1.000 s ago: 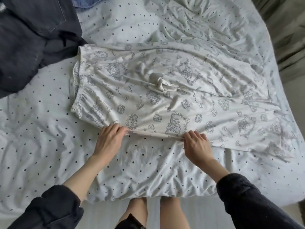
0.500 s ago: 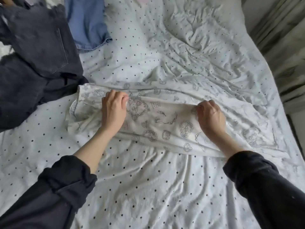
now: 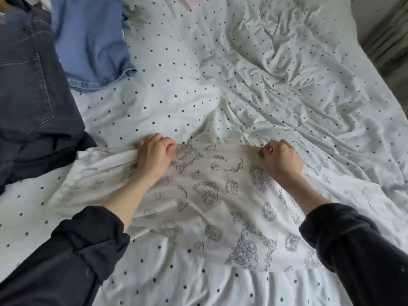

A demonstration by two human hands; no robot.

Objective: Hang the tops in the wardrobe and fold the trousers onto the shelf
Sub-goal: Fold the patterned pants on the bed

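Head view: both hands clutching printed trousers on dotted sheet, dark jeans nearby.

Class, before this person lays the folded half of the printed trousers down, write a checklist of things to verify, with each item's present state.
1. Left hand grips the printed trousers at the carried edge: ok.
2. Right hand pinches the same edge: ok.
3. Carried edge lies level between the hands: ok.
4. Cloth free of creases: not ok, bunched beside the left hand.
5. Edges of both layers aligned: cannot tell, lower layer mostly covered.
6. Dark jeans and blue denim garment lie off the fold: ok.
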